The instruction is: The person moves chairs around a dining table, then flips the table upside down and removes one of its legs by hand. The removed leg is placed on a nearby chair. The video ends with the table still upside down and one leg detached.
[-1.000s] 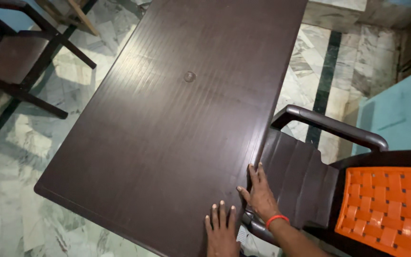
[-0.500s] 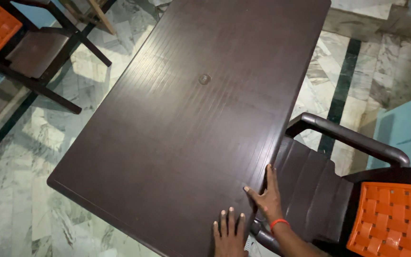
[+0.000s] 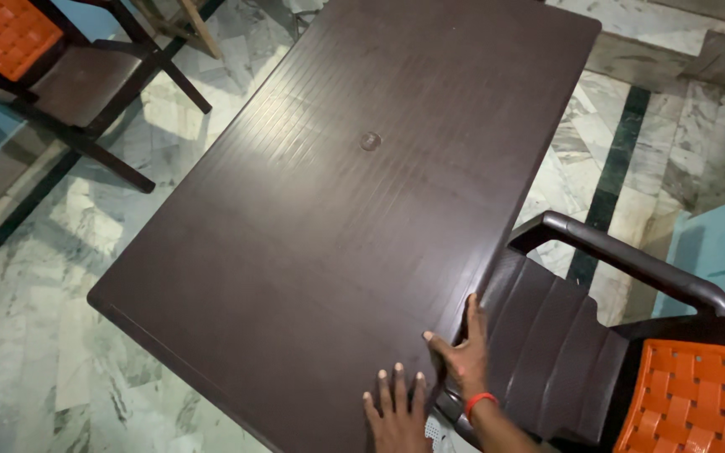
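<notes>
The marble floor (image 3: 35,352) carries a dark brown plastic bench (image 3: 329,210), set diagonally across the view. A brown chair (image 3: 547,344) with an orange woven back stands against the bench's right edge; a second chair (image 3: 60,75) stands at upper left. The left hand (image 3: 398,411) lies flat, fingers spread, on the bench's near corner. The right hand (image 3: 461,356) grips the bench's right edge, thumb on top.
</notes>
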